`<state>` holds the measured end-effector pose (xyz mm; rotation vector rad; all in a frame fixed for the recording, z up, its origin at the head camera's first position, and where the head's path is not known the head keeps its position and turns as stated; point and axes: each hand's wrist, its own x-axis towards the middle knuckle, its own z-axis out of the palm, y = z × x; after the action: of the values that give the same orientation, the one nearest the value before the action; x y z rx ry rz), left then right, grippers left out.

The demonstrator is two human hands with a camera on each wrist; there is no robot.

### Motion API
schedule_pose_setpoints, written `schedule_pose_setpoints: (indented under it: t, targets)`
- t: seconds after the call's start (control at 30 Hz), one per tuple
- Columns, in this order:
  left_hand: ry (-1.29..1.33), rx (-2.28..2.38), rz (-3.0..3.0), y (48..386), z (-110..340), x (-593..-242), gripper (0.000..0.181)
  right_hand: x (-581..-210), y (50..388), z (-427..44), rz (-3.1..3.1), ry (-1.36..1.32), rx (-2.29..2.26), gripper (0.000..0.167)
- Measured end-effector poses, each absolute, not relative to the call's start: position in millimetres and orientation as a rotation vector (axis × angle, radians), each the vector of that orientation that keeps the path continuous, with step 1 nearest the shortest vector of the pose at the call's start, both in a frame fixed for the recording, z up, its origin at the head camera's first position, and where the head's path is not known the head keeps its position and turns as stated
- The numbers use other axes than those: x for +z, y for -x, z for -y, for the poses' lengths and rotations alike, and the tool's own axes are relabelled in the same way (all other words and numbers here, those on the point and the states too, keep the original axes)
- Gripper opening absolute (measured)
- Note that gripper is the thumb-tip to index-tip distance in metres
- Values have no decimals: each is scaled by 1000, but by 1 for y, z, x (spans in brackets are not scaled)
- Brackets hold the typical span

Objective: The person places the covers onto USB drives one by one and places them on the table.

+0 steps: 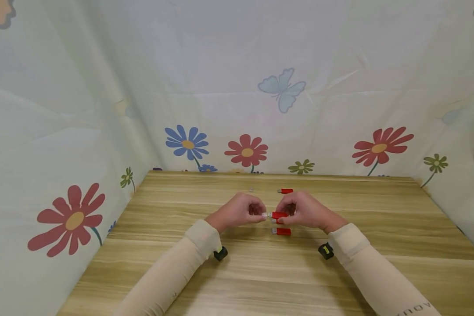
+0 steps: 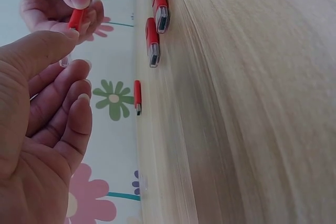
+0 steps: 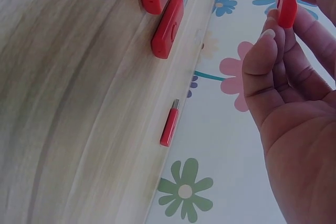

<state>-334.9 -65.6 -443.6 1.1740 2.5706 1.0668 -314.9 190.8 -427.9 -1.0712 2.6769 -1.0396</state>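
Observation:
In the head view my right hand (image 1: pixel 306 213) pinches a red USB flash drive (image 1: pixel 279 215) between thumb and fingers, its metal plug facing left. My left hand (image 1: pixel 237 213) pinches a small clear cap (image 2: pixel 64 61), held in front of that plug. Whether cap and plug touch, I cannot tell. Below the hands lie two red drives with clear caps on, one (image 2: pixel 152 40) partly hidden by the right hand in the head view, the other (image 1: pixel 281 231) nearer me. Farther back lies an uncapped red drive (image 1: pixel 286 191).
A loose clear cap (image 1: pixel 251 190) lies at the back of the wood-grain table (image 1: pixel 174 272), left of the uncapped drive. A flower-printed white curtain (image 1: pixel 221 87) borders the table at the back and sides. Black wrist cameras (image 1: pixel 326 250) hang beneath both cuffs.

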Motion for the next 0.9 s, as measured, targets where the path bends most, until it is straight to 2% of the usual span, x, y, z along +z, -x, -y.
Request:
schedule_pose_setpoints:
  t: [0.17,0.9]
  targets:
    - [-1189,1072,-2561,336,65,-444,16,-428,315,-191,-2676,1077,-1045,13]
    - [-1176,1055,-2564,334,63,-445,9,-430,315,-188,-2628,1049,-1085,12]
